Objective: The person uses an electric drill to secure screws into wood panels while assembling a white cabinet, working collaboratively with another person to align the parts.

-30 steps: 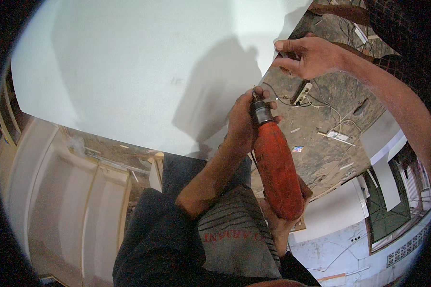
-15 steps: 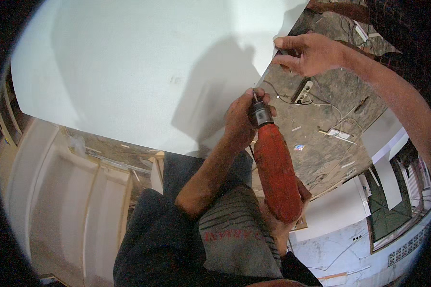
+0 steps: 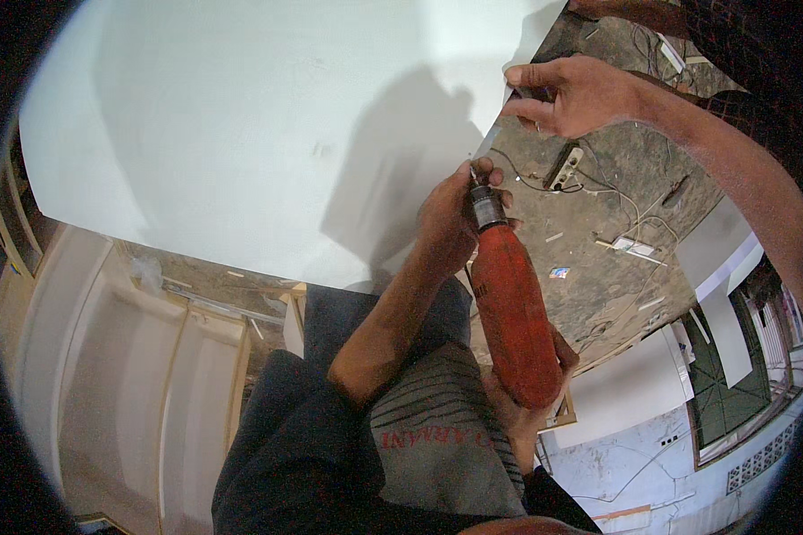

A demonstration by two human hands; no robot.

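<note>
A red power drill (image 3: 513, 308) with a dark metal chuck points up and away at the edge of a large white panel (image 3: 241, 134). My right hand (image 3: 558, 357) is wrapped round the drill's rear end, largely hidden beneath its body. At the front, my left hand (image 3: 446, 218) curls round the chuck and bit, its thumb and fingertips close to the panel's edge. The bit's tip is too small to make out clearly against the edge. Farther along that edge, another person's hand (image 3: 589, 94) reaches in from the right and pinches the panel.
A power strip (image 3: 565, 169) with loose cables and scraps lies on the rough floor (image 3: 598, 294) to the right. Pale, wood-edged panels (image 3: 116, 357) stand at the lower left. More white boards (image 3: 625, 392) lean near a bluish wall (image 3: 616, 464) at the lower right.
The drill and both my hands keep nearly the same place at the panel's edge. The view has shifted slightly, and the other person's hand stays on the edge.
</note>
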